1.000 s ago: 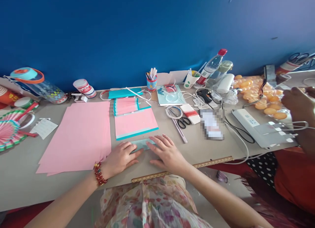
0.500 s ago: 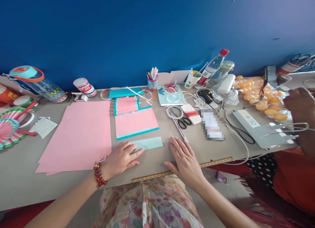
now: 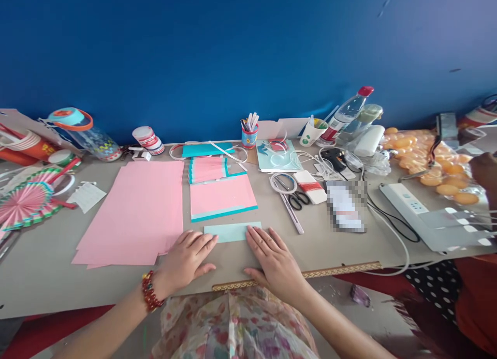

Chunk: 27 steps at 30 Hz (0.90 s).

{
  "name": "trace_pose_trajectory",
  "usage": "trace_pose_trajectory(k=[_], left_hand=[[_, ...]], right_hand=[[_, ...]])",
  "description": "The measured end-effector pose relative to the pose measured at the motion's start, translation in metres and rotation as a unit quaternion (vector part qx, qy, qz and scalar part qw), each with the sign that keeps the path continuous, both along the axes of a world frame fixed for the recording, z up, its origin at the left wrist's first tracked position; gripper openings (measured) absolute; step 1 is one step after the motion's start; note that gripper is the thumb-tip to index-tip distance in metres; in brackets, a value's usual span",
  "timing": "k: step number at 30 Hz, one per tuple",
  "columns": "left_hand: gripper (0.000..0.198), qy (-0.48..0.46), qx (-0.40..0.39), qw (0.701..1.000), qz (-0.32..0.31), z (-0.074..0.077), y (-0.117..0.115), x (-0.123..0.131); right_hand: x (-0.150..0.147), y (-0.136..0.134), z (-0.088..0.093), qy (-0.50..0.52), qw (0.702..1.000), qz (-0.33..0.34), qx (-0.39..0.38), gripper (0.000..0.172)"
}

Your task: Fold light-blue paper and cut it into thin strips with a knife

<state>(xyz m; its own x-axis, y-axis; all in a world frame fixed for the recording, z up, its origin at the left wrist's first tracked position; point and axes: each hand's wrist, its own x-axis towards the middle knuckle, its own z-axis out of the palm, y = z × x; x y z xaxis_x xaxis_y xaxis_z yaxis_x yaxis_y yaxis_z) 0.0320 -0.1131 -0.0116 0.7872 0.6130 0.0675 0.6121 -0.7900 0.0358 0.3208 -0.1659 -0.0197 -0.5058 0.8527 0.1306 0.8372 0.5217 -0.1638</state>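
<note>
A pale teal folded paper strip [image 3: 230, 232] lies flat on the grey table [image 3: 42, 276] in front of me. My left hand [image 3: 187, 256] rests flat, fingers stretched, with its fingertips at the strip's left end. My right hand [image 3: 273, 259] lies flat with fingers spread, its fingertips touching the strip's right end. Neither hand grips anything. Just behind the strip lies a pink sheet with a teal border [image 3: 222, 197].
A stack of pink sheets [image 3: 137, 211] lies left, a paper fan [image 3: 24, 204] far left. Scissors [image 3: 297, 199], a pen cup [image 3: 249, 135], bottles [image 3: 345, 114], cables and a power strip [image 3: 407, 203] sit right. Another person's hand [image 3: 484, 170] is at the right edge.
My right hand slid right off the strip, uncovering it, then came back to its right end. My left hand stayed at the left end. The view shifted slightly.
</note>
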Motion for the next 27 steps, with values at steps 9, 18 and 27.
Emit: trace_pose_trajectory(k=[9,18,27], left_hand=[[0.071,0.006,0.039,0.998,0.041,0.004,-0.022,-0.031],[0.050,-0.071,0.009,0.996,0.054,-0.008,-0.015,-0.027],[0.046,-0.090,-0.017,0.994,0.061,-0.006,-0.012,-0.025]], right_hand=[[-0.004,0.000,0.006,0.009,1.000,-0.002,-0.008,0.073],[0.005,0.042,0.020,0.090,0.994,-0.055,-0.014,0.058],[-0.001,0.058,0.023,0.080,0.990,-0.049,-0.110,0.055]])
